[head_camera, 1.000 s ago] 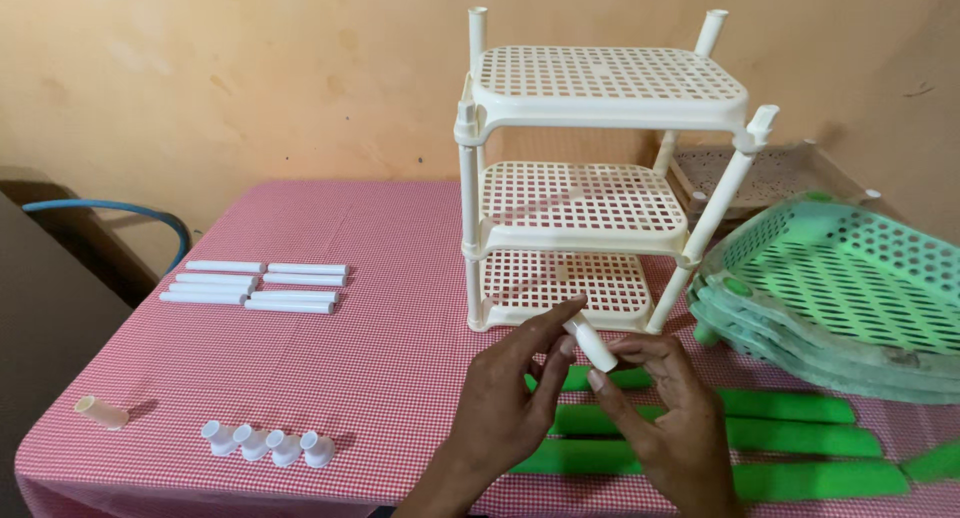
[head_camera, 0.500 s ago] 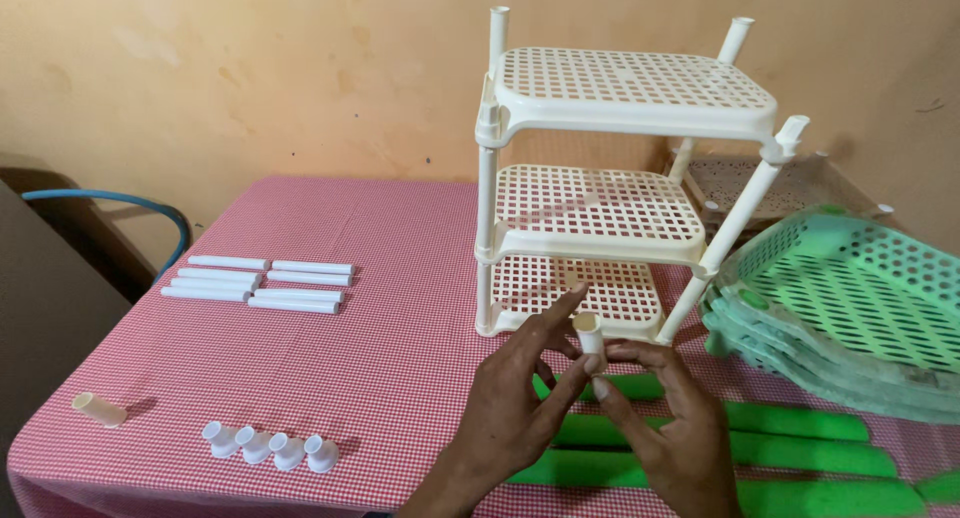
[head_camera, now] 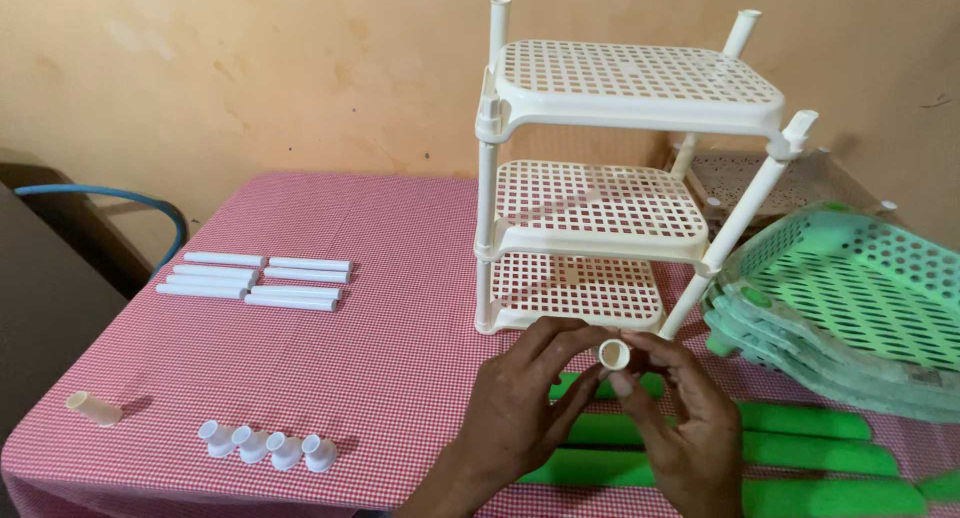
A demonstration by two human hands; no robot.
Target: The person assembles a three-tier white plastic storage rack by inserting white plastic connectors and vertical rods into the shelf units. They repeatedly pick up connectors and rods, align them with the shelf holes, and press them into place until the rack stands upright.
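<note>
This looks like a plain room in a home, used for putting together plastic shelving; a table (head_camera: 330, 368) under a red-and-white checked cloth stands against a bare, scuffed ochre wall (head_camera: 250, 68); a cream three-tier rack (head_camera: 610, 198) stands at its far middle, green perforated trays (head_camera: 860, 298) stacked to the right, white tubes (head_camera: 250, 281) laid in rows on the left; a blue-rimmed chair (head_camera: 120, 203) sits at the far left.
</note>
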